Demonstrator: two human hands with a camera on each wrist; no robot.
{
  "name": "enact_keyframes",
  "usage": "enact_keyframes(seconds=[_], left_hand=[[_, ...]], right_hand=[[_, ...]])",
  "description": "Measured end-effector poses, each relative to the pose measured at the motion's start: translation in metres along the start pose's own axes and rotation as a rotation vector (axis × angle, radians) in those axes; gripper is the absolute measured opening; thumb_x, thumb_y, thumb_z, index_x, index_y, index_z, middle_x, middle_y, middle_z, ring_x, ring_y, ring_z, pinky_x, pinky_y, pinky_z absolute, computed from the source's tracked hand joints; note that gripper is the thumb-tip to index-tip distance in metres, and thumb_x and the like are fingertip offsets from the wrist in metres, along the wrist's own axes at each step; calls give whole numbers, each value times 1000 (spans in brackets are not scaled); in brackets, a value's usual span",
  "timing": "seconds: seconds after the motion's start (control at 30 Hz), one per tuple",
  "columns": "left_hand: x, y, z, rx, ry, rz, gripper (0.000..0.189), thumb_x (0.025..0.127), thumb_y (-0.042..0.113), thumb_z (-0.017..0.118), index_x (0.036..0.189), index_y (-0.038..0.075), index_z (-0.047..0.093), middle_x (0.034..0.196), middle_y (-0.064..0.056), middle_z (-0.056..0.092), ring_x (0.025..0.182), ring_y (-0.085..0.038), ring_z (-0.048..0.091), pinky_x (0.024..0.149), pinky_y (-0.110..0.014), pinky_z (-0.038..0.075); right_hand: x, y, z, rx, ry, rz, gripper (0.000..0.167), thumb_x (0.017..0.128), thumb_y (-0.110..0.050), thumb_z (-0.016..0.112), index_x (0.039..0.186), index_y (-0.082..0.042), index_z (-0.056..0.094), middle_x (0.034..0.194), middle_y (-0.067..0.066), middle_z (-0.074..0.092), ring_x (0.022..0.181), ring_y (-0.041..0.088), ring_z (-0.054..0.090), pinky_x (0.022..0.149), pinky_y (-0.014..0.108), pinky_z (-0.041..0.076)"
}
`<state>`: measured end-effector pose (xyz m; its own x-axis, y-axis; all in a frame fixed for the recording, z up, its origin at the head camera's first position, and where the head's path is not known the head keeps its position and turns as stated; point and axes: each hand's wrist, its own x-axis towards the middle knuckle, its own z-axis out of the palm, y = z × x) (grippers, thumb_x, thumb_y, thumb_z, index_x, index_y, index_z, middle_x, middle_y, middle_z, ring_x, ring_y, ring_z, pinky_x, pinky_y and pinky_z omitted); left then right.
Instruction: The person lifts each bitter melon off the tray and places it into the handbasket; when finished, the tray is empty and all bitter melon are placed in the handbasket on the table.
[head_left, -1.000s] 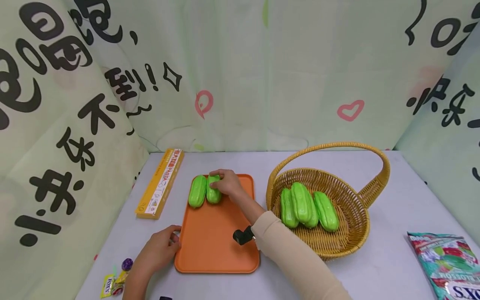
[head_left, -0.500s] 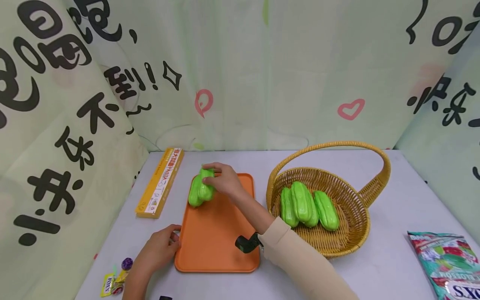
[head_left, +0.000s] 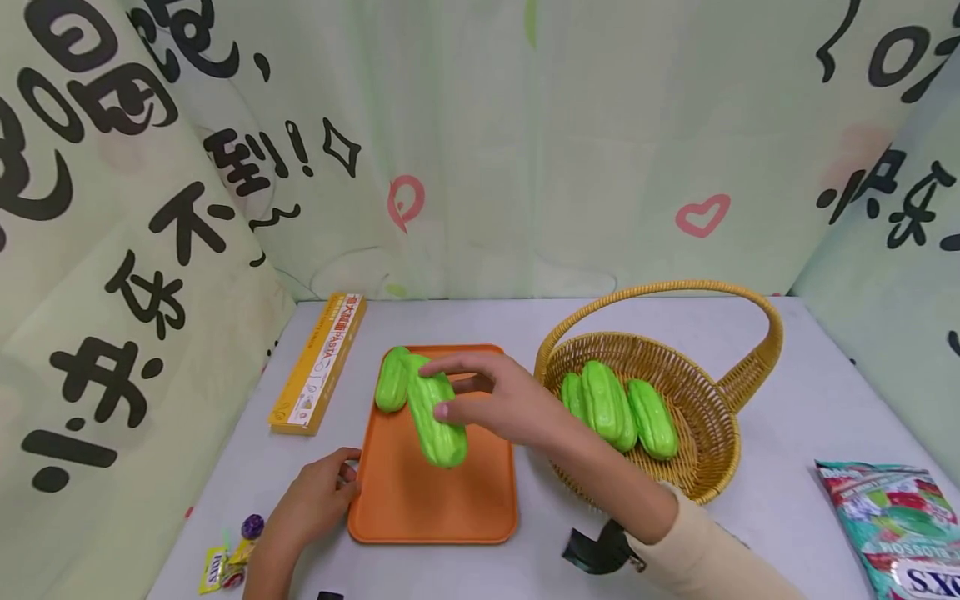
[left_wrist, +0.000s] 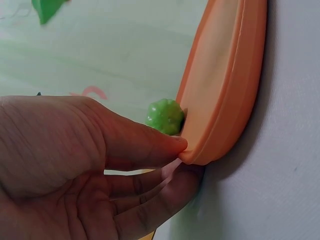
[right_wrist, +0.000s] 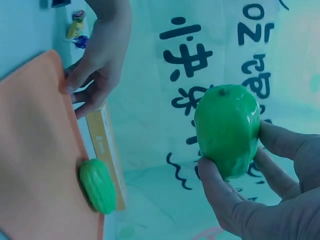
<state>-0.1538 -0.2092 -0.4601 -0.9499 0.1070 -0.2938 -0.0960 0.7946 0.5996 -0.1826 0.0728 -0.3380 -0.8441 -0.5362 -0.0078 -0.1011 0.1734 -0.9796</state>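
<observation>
My right hand (head_left: 506,400) holds a green ridged gourd (head_left: 435,425) between thumb and fingers above the orange tray (head_left: 431,508). In the right wrist view the same gourd (right_wrist: 227,131) is lifted well off the tray, gripped from the side. A second green gourd (head_left: 392,381) lies at the tray's far left corner. My left hand (head_left: 318,492) is at the tray's left edge. The left wrist view shows its thumb on the rim of the tray (left_wrist: 227,100) and its fingers beneath, pinching it.
A wicker basket (head_left: 716,425) with a tall handle stands right of the tray, holding several green gourds (head_left: 603,404). A yellow pasta box (head_left: 318,364) lies to the left. Wrapped candies (head_left: 232,562) sit near the left forearm, and a teal bag (head_left: 892,525) lies at far right.
My right hand has lifted one gourd off the tray and brought it right and nearer. The other gourd stays at the tray's corner. My left hand keeps its place at the tray edge.
</observation>
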Motion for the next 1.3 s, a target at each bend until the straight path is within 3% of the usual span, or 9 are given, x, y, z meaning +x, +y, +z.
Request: enact_keyframes(seconds=[0.17,0.33,0.5,0.63,0.83,0.93,1.13,1.3], left_hand=[[0,1,-1,9,-1,-3,43,91,5,63,132,-2,55,89,0,57,75,-16,52,67,-34,46],[0,0,-1,14,-2,-4,42,91,5,63,132,-1,56,88,0,57,75,-16,52,67,-34,46],[-1,-1,-2,5,5,6,41,91,5,63,131,-1,56,88,0,56,75,-16,52,66,-34,45],[-1,-2,-1,3,12,10,41,91,5,63,131,-1,56,89,1,56,75,-15,52,67,-34,45],[-1,-4,1,0,33,26,40,91,6,63,130,0,57,90,1,58,75,-14,52,67,-34,45],[-1,-4,1,5,30,18,41,91,6,64,131,0,57,90,1,58,74,-14,52,66,-34,44],[-2,-2,1,-2,28,14,40,91,6,63,130,0,57,89,0,57,73,-15,51,65,-34,44],[-2,-2,1,-8,35,14,40,91,5,63,130,0,58,88,0,57,73,-15,51,65,-34,44]], right_hand=[[-49,-7,-18,-134,21,38,39,86,-30,78,123,-37,67,131,-12,57,120,17,54,90,43,48],[-93,-5,-43,-175,59,8,40,88,-24,76,125,-31,66,132,-5,58,119,23,55,87,40,51],[-126,1,-76,-192,138,-1,39,89,-16,74,127,-23,66,133,2,57,118,27,56,84,37,53],[-145,8,-108,-268,209,43,41,92,-15,71,132,-21,63,136,2,55,116,22,55,84,33,52],[-150,34,-154,-376,285,100,43,95,-19,67,138,-19,58,129,6,55,105,17,56,78,30,51],[-144,51,-168,-405,296,133,44,96,-24,66,139,-19,57,134,7,51,110,18,55,77,31,51],[-130,79,-181,-396,297,190,51,94,-32,68,140,-14,55,144,16,45,121,40,52,77,35,53],[-119,89,-184,-435,286,203,52,94,-33,68,141,-13,55,143,19,47,120,42,53,78,37,53]])
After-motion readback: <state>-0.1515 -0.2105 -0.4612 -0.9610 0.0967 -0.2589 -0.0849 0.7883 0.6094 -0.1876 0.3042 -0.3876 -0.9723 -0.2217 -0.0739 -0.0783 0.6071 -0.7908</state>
